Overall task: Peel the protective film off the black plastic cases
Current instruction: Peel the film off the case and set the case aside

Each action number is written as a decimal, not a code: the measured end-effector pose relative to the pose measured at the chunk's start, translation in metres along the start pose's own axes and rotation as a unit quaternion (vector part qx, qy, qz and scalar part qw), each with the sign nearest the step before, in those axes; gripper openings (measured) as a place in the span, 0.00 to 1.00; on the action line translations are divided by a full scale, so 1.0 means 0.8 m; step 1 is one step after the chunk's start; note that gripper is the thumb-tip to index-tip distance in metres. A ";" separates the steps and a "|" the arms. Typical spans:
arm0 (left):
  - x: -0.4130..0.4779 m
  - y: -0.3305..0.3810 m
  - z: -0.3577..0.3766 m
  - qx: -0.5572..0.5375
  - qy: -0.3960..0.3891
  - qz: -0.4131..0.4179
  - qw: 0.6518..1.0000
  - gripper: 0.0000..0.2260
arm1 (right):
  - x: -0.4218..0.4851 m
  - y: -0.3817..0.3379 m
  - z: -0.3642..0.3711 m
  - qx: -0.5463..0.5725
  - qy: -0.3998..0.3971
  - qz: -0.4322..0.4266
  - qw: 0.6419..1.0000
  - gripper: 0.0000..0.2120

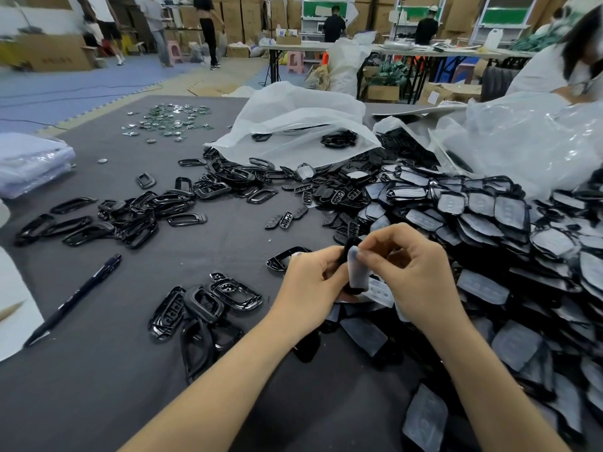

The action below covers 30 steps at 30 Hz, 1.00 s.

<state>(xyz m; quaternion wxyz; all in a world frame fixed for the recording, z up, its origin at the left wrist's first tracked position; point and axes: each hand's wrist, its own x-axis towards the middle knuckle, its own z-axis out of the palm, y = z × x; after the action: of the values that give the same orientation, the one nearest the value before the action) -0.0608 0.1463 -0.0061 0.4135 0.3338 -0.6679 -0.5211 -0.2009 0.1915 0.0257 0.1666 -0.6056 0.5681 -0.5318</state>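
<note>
Left fingers (330, 261) grip case (350, 244), right (370, 253) pinch film (357, 270)

held case (349, 247): partly behind left hand (313, 282) | case pile (509, 230): cut by right edge

We see a table (114, 386) with a dark grey cover. Right of the right hand (421, 272), a big heap of film-covered black cases (489, 230) runs from beyond the hands to the near edge. Just left of the left hand (313, 282) sits a small cluster of bare black frames (205, 308), with a single frame (284, 256) just beyond that hand. Further left a pen (73, 300) lies diagonal, with a white sheet (13, 305) at the edge. Beyond-left is a long scatter of loose frames (114, 220), and small button inserts (284, 220) lie straight beyond the hands. Far beyond are white plastic bags (293, 125), shiny small parts (169, 120) and a wrapped stack (29, 164) far left.
</note>
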 end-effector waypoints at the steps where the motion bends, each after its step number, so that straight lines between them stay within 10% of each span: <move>1: 0.000 0.000 0.001 0.002 -0.005 -0.001 1.000 0.16 | 0.000 0.000 0.001 0.000 0.002 0.003 1.000 0.14; 30: -0.003 0.010 -0.006 -0.008 -0.090 0.030 0.995 0.06 | 0.005 -0.001 -0.013 0.172 -0.070 0.132 0.974 0.05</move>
<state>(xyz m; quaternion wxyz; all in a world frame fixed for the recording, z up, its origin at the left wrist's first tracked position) -0.0553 0.1481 0.0014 0.3692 0.2621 -0.7081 -0.5419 -0.2101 0.1922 0.0319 0.3770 -0.5231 0.5297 -0.5510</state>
